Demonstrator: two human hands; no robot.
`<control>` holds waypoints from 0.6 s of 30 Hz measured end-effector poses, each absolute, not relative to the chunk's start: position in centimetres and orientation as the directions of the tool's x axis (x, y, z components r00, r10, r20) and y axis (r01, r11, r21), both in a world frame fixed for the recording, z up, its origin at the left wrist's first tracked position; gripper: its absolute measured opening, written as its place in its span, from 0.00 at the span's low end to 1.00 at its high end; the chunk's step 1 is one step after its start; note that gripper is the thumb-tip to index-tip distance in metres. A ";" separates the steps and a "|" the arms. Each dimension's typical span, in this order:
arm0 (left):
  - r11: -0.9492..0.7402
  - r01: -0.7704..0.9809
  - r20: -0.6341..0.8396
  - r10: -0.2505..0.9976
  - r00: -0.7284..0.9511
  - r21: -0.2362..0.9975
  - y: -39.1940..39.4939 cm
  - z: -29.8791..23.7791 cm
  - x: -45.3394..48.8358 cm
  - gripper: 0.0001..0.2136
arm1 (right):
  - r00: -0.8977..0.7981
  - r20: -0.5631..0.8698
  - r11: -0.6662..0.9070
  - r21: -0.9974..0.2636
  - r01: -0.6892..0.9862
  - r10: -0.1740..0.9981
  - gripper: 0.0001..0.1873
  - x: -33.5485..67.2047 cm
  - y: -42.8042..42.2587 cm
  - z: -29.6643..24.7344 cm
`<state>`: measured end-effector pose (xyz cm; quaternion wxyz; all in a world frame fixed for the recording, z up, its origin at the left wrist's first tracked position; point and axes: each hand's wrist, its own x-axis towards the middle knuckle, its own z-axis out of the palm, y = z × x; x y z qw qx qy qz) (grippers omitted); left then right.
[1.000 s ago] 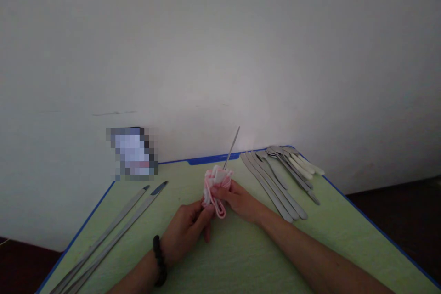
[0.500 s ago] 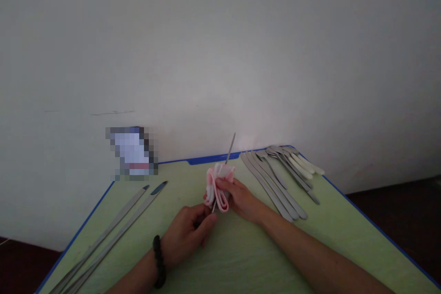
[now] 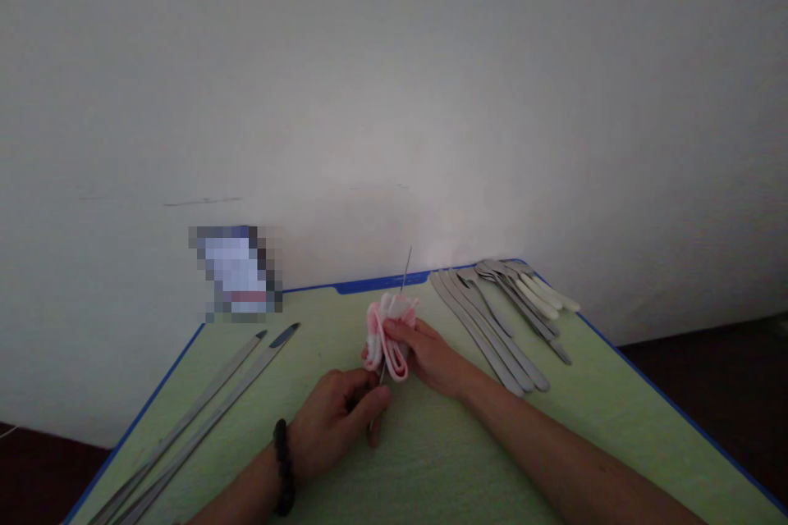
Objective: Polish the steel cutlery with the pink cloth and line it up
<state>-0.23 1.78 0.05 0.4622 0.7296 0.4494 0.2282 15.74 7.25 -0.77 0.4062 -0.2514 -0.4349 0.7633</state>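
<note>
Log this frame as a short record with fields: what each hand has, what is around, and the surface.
left hand: closed on the near end of a thin metal utensil; dark bead bracelet on the wrist
right hand: grips a pink and white cloth wrapped around the utensil's middle
utensil: tilted, far tip sticking out above the cloth
right side: pile of cutlery, some with white handles
left side: two long metal pieces lying side by side
surface: green mat with a blue edge
</note>
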 end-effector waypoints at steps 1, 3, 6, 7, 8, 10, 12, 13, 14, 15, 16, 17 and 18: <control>-0.171 0.433 -0.074 0.867 0.493 0.885 1.8 0.1 -0.2 0.21 | -0.551 -0.027 -0.286 -0.875 -0.391 0.834 0.17 15.8 7.2 -0.8; -0.168 0.423 -0.071 0.866 0.496 0.890 1.9 0.2 -0.1 0.20 | -0.548 -0.027 -0.281 -0.879 -0.385 0.836 0.16 15.7 7.2 -1.0; -0.160 0.451 -0.097 0.863 0.495 0.878 2.0 0.3 -0.2 0.19 | -0.518 -0.045 -0.292 -0.865 -0.407 0.854 0.17 15.6 7.2 -1.0; -0.158 0.465 -0.108 0.862 0.495 0.871 2.0 0.4 -0.2 0.19 | -0.505 -0.047 -0.293 -0.859 -0.419 0.862 0.18 15.5 7.2 -0.9; -0.159 0.478 -0.116 0.861 0.496 0.864 2.0 0.4 -0.3 0.19 | -0.495 -0.046 -0.291 -0.854 -0.431 0.868 0.19 15.5 7.2 -0.9; -0.166 0.486 -0.123 0.852 0.509 0.858 2.0 0.5 -0.3 0.20 | -0.490 -0.040 -0.288 -0.848 -0.444 0.871 0.19 15.4 7.2 -0.8; -0.184 0.480 -0.113 0.843 0.525 0.858 1.9 0.5 -0.3 0.20 | -0.517 -0.034 -0.298 -0.849 -0.436 0.855 0.19 15.5 7.3 -0.9; -0.191 0.471 -0.102 0.842 0.529 0.861 1.9 0.5 -0.3 0.20 | -0.536 -0.033 -0.304 -0.853 -0.425 0.843 0.19 15.5 7.3 -0.9; -0.193 0.457 -0.092 0.843 0.530 0.868 1.9 0.5 -0.3 0.20 | -0.553 -0.031 -0.307 -0.857 -0.414 0.832 0.19 15.6 7.3 -1.0; -0.186 0.441 -0.086 0.845 0.528 0.878 1.9 0.5 -0.3 0.20 | -0.561 -0.030 -0.306 -0.862 -0.404 0.827 0.19 15.6 7.3 -1.0; -0.171 0.426 -0.087 0.848 0.523 0.889 1.9 0.4 -0.3 0.19 | -0.561 -0.029 -0.300 -0.867 -0.398 0.827 0.18 15.7 7.4 -1.1; -0.152 0.414 -0.095 0.851 0.516 0.897 1.9 0.3 -0.3 0.19 | -0.558 -0.029 -0.296 -0.870 -0.395 0.830 0.18 15.7 7.4 -1.1; -0.136 0.411 -0.104 0.853 0.511 0.902 1.9 0.2 -0.3 0.19 | -0.552 -0.031 -0.294 -0.870 -0.395 0.833 0.18 15.7 7.4 -1.1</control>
